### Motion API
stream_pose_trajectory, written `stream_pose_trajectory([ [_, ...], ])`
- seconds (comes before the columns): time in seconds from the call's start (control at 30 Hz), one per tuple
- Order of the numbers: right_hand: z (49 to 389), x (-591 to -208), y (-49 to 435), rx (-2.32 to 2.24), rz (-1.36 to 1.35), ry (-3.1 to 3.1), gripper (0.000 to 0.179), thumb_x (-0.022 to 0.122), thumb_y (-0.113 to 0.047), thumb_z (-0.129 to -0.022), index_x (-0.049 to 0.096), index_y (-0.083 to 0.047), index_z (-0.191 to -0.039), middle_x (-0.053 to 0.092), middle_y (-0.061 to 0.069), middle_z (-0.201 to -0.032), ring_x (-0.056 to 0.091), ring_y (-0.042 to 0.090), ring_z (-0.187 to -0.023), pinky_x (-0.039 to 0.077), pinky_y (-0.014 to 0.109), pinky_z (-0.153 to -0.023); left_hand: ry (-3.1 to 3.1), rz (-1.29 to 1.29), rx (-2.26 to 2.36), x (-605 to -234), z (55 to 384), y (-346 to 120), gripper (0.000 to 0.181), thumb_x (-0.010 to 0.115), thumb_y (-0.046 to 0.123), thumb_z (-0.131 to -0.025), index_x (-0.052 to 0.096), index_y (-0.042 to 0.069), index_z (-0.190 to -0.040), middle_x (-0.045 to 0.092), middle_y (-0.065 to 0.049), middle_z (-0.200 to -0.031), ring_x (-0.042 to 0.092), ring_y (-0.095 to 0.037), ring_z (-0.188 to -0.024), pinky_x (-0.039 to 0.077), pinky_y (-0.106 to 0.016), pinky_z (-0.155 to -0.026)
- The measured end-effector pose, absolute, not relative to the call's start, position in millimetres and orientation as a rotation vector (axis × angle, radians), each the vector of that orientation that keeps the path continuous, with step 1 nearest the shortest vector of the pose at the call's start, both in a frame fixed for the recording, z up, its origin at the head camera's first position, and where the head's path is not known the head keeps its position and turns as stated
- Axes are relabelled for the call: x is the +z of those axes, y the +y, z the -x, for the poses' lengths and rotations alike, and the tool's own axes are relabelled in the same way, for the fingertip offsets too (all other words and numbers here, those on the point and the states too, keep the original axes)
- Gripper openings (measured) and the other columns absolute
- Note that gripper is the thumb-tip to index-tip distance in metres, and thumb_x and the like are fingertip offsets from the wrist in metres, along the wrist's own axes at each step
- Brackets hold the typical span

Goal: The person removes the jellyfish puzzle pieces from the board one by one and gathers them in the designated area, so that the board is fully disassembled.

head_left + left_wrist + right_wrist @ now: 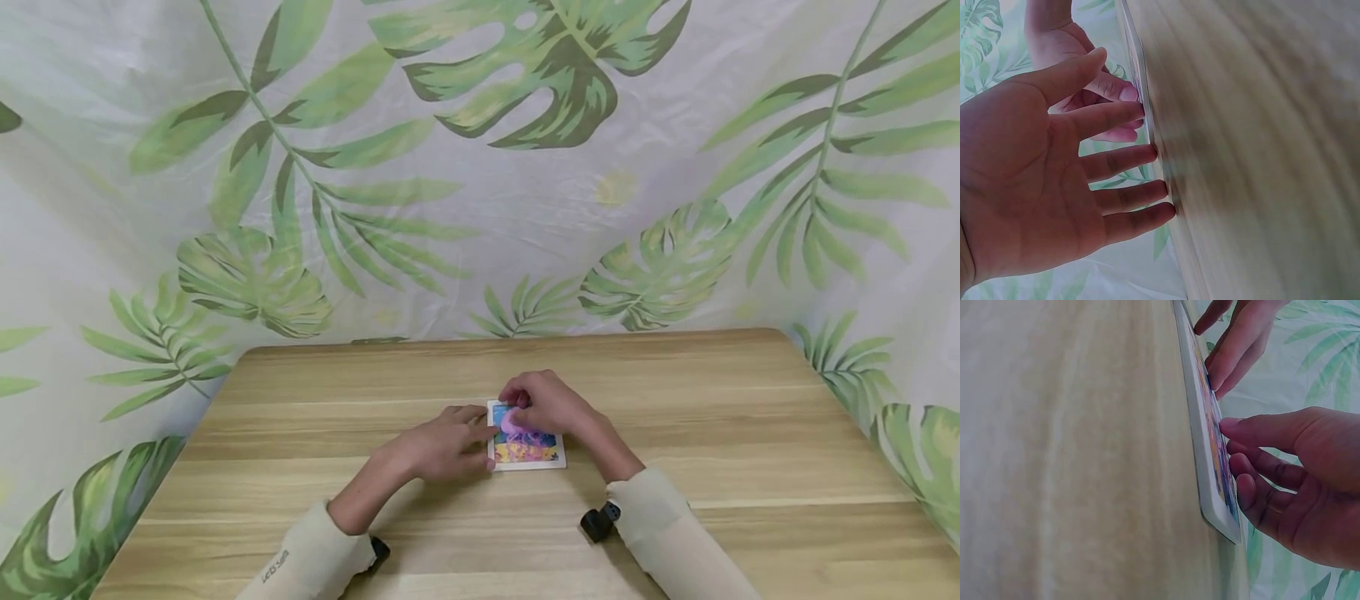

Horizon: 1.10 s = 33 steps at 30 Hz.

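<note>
A small flat picture board with a white border lies on the table, showing a pink shape over blue, yellow and green. My left hand is at its left edge, fingers spread and nearly straight. In the left wrist view those fingertips reach down along the board and tabletop. From the upper right my right hand bends over the picture. The right wrist view has its thumb touching the picture, with curled fingers close beside it. I cannot tell whether a piece is pinched there.
The board lies on a wood-grain table with rounded far corners. Behind and beside it hangs a pale cloth printed with green leaves. Black wrist cameras sit at the cuffs of the light sleeves.
</note>
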State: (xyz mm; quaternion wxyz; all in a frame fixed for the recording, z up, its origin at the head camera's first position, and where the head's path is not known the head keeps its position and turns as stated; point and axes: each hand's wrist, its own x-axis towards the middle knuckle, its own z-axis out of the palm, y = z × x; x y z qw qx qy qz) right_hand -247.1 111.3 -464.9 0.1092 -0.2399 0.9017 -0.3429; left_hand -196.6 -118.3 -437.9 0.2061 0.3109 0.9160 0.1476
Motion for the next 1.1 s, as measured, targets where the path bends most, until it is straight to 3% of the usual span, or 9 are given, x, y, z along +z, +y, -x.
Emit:
stream_pose_trajectory([
  [0.37, 245.0, -467.5, 109.2, -0.995, 0.693, 2.647, 0.025, 0.079, 0.001, -0.093, 0.079, -0.006, -0.117, 0.076, 0.005, -0.106, 0.064, 0.016, -0.096, 0.059, 0.037, -0.090, 2.516, -0.853, 0.378, -439.9, 193.8, -121.5, 0.064, 0.066, 0.045, -0.107, 0.052, 0.015, -0.161, 0.033, -0.017, -0.174, 0.032, -0.043, -0.161, 0.039, -0.059, -0.125],
  [1.1, 245.6, -465.9, 111.9, -1.005, 0.806, 2.628, 0.031, 0.075, 0.006, -0.092, 0.079, -0.005, -0.121, 0.078, 0.009, -0.113, 0.067, 0.018, -0.097, 0.059, 0.033, -0.087, 2.491, -0.908, 0.382, -435.6, 195.6, -122.0, 0.058, 0.066, 0.044, -0.107, 0.057, 0.015, -0.157, 0.034, -0.019, -0.174, 0.033, -0.045, -0.159, 0.039, -0.061, -0.125],
])
